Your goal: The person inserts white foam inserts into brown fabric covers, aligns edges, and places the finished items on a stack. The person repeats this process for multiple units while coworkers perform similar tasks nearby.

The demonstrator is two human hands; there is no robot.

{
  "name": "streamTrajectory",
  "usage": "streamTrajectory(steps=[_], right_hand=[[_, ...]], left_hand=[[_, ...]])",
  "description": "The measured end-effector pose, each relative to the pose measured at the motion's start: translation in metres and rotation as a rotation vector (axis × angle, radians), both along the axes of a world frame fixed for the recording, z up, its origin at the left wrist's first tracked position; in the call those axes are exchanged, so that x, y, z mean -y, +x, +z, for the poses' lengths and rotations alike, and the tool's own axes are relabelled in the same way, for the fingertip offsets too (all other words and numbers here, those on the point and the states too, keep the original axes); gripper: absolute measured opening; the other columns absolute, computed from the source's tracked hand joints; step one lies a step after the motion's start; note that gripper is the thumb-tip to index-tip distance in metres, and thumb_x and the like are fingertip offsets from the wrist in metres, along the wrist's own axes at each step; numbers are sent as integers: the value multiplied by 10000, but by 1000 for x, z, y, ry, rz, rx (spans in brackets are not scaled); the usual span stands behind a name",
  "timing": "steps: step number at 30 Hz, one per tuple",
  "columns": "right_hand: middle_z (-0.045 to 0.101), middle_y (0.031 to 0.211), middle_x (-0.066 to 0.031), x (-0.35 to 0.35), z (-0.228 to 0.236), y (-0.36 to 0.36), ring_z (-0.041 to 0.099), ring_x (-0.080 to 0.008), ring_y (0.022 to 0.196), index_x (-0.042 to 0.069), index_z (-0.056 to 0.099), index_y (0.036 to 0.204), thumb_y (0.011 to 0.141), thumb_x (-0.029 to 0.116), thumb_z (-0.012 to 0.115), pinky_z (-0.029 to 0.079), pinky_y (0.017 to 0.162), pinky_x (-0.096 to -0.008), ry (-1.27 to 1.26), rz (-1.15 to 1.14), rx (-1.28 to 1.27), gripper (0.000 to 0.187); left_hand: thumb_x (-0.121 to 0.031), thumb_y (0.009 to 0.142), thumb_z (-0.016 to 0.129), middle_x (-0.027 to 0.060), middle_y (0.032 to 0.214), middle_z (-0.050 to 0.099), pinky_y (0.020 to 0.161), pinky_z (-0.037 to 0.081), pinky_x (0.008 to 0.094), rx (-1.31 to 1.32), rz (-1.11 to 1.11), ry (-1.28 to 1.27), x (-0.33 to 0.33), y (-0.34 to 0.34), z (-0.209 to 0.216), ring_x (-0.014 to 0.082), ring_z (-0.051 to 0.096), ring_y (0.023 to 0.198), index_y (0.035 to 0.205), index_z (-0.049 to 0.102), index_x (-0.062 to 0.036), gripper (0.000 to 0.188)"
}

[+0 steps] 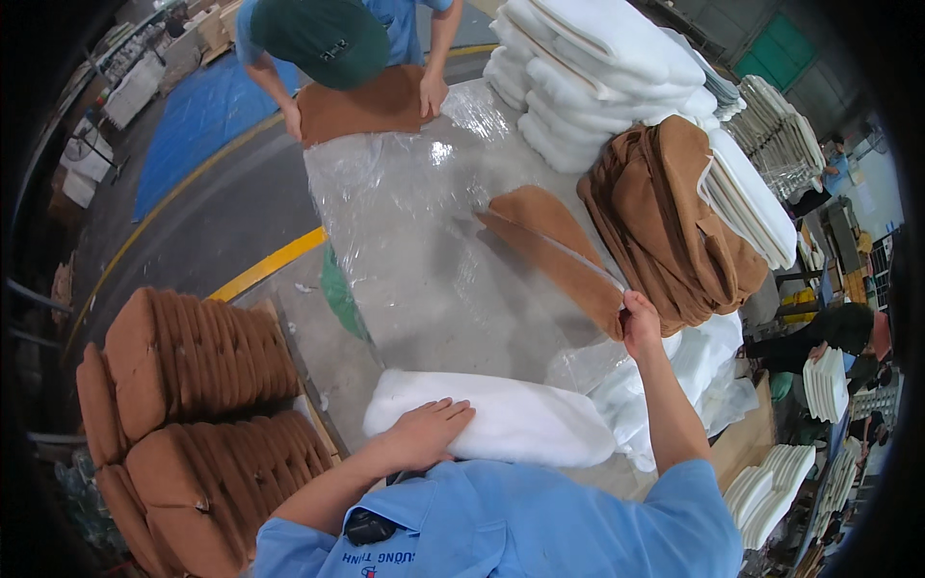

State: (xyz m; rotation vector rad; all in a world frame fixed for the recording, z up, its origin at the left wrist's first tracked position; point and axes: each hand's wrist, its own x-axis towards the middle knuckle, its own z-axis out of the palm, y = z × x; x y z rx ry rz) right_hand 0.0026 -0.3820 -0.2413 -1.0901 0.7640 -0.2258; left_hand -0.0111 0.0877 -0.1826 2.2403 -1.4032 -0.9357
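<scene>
My left hand [429, 431] lies flat, fingers stretched out, on a white padded cushion [525, 421] at the near edge of the table. With its fingers closed, my right hand [640, 323] grips the near end of a brown fabric cover [549, 236]. The cover stretches away to the far left over the plastic-covered table [424, 279], and a long slit or seam runs down it. Just right of that hand rises a pile of folded brown covers [665, 231].
Opposite me a co-worker in a green cap holds a brown piece [361, 106]. White padding [597, 77] is stacked at the far right. Brown finished cushions [202, 356] stand in rows at the left. Crumpled white material [674, 385] lies near my right forearm.
</scene>
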Motion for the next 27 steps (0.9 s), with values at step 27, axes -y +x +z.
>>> streamTrajectory(steps=[27], right_hand=[[705,834,-62,-40,-3,-82,643,-162,711,46,685,847,896,-20,794,478,634,-308,76,411,-27,136]], left_hand=[[-404,1101,581,105,1240,645,981,578,508,-1633,1344,-681,216,200,-141,280,661,1117,1363,555,-81,417]])
